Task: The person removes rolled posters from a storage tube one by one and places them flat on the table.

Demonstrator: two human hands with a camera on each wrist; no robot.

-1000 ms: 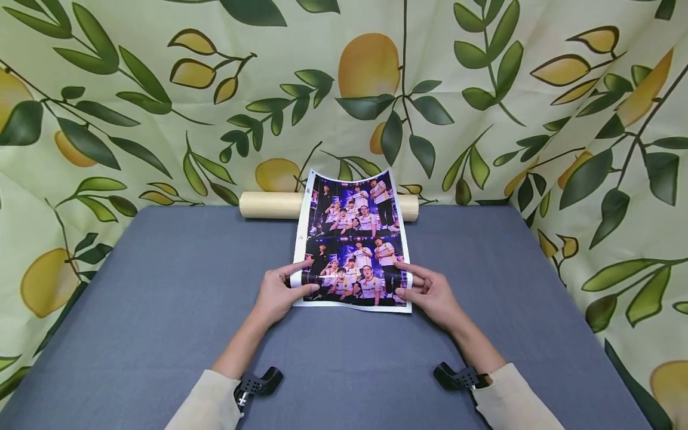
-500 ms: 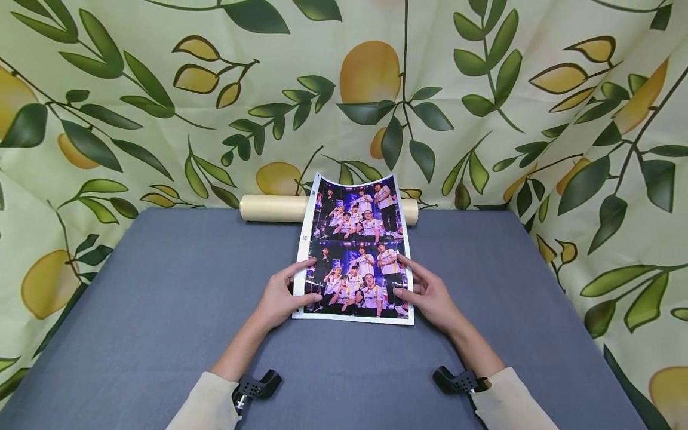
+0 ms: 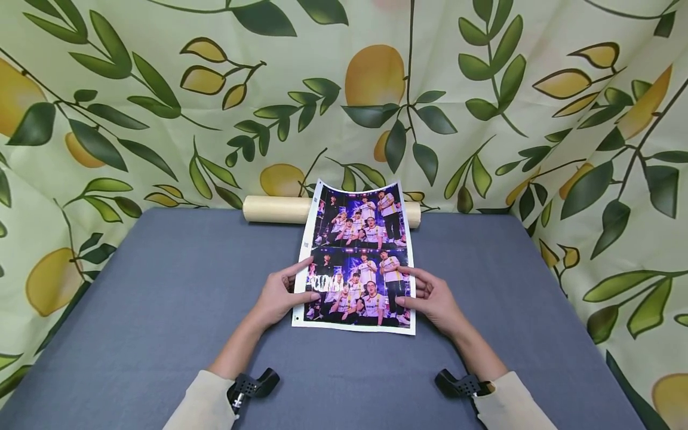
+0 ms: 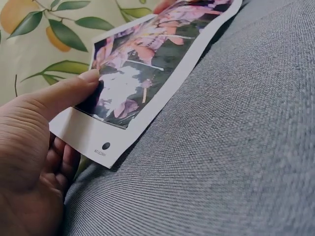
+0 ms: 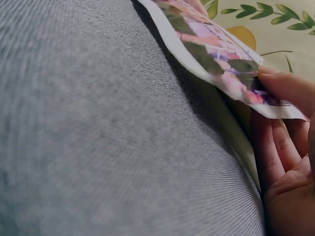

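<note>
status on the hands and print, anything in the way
Left hand and right hand pinch photo sheet by opposite edges. Far edge bowed. Pale roll behind sheet, blocking neither hand.

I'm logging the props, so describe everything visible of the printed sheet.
The printed sheet looks thin, glossy and paper-like, white-bordered, with two nearly identical purple-toned group pictures, one above the other. A dark round mark shows near one corner. Slightly bowed, with a wavy near edge, it is held over the table, partly hiding the pale cylinder; whether they touch is unclear. The left hand and right hand grip its sides.
</note>
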